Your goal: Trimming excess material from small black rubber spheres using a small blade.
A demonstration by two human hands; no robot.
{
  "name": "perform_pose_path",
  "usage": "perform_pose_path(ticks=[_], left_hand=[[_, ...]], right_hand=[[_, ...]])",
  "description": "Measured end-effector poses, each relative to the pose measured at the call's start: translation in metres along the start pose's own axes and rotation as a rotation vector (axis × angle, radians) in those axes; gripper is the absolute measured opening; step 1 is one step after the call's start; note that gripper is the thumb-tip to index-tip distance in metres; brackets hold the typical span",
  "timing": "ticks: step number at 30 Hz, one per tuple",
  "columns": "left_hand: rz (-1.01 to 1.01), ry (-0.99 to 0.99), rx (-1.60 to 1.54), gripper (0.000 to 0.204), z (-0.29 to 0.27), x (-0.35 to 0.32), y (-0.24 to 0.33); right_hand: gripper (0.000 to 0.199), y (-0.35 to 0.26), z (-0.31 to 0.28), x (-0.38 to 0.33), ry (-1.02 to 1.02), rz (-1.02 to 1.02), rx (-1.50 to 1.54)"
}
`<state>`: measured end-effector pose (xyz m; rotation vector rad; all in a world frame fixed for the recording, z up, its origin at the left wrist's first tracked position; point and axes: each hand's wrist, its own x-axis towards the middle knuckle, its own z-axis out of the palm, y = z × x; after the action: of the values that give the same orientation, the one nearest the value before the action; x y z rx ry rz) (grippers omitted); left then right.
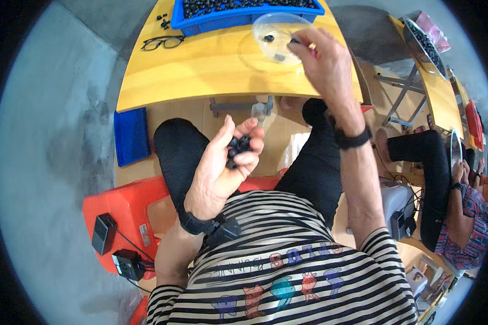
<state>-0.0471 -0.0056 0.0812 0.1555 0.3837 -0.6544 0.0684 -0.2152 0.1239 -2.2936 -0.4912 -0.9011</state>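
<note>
My left hand (225, 162) is held palm up above my lap, its fingers curled round several small black round pieces (238, 149). A small translucent piece (259, 111) shows at its fingertips; whether the hand grips it I cannot tell. Over the right rim of a clear plastic bowl (263, 24), my right hand (328, 62) has thumb and fingers pinched on a small dark piece (294, 41). Inside the bowl are another black round piece (269, 38) and a small greyish piece (280, 57). The bowl stands on the yellow table (200, 70).
A blue crate (222, 24) full of black round pieces stands at the table's far edge. Eyeglasses (162, 43) and loose black pieces (164, 23) lie left. A blue bin (131, 135) and red stool (116, 203) are below left. Another person (461, 216) sits at right.
</note>
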Motion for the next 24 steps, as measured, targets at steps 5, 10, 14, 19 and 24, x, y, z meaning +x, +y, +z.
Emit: perform_pose_path(ticks=[5,10,14,19,24], left_hand=[[-0.002,-0.074,-0.075,0.042,0.007,0.002,0.005],[0.076,-0.035,-0.044,0.047,0.016,0.0,0.0],[0.063,-0.062,0.04,0.047,0.007,-0.001,0.0],[0.026,-0.164,0.036,0.043,-0.006,-0.002,-0.001],[0.005,-0.108,0.103,0.037,0.009,-0.007,-0.007]], right_hand=[[0.018,0.024,0.011,0.007,0.007,-0.022,-0.119],[0.02,-0.037,-0.014,-0.017,-0.224,0.09,0.169],[0.021,-0.074,-0.022,-0.045,-0.488,0.007,0.4],[0.023,-0.083,-0.012,-0.065,-0.569,-0.063,0.297],[0.022,-0.076,-0.018,-0.07,-0.504,0.095,0.551]])
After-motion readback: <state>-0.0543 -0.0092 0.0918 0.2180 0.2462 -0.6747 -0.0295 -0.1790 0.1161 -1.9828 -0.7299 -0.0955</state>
